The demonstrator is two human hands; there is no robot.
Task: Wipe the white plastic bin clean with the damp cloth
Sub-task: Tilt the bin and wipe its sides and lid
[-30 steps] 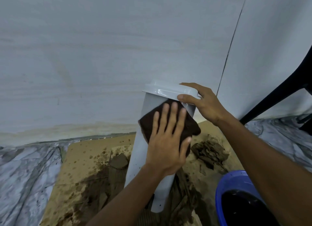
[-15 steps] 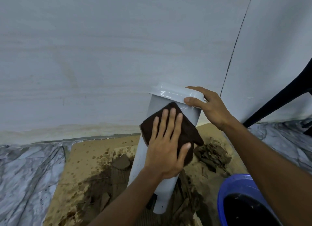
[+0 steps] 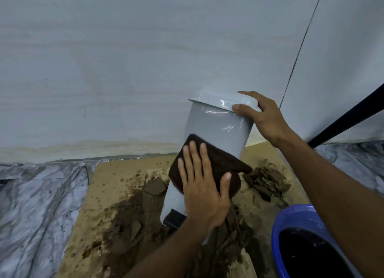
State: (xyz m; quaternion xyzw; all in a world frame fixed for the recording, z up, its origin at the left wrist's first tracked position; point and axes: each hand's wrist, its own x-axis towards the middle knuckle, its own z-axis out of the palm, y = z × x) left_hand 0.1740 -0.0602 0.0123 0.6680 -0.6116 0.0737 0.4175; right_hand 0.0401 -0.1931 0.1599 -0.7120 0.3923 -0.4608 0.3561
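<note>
A tall white plastic bin with a lid stands tilted on wet cardboard, its top leaning toward the wall. A black pedal shows near its base. My left hand lies flat with straight fingers on a dark brown damp cloth, pressing it against the bin's lower front side. My right hand grips the right edge of the lid, thumb on the front rim and fingers over the top. The bin's upper side looks glossy and wet.
Mud-stained cardboard covers the floor under the bin, with torn soggy cardboard pieces to the right. A blue bucket of dark water stands at lower right. Grey plastic sheeting lies left. A pale wall is close behind; a black chair leg is right.
My left hand has slid the cloth down the bin's side from just under the lid to the lower half. My right hand has kept its grip on the lid.
</note>
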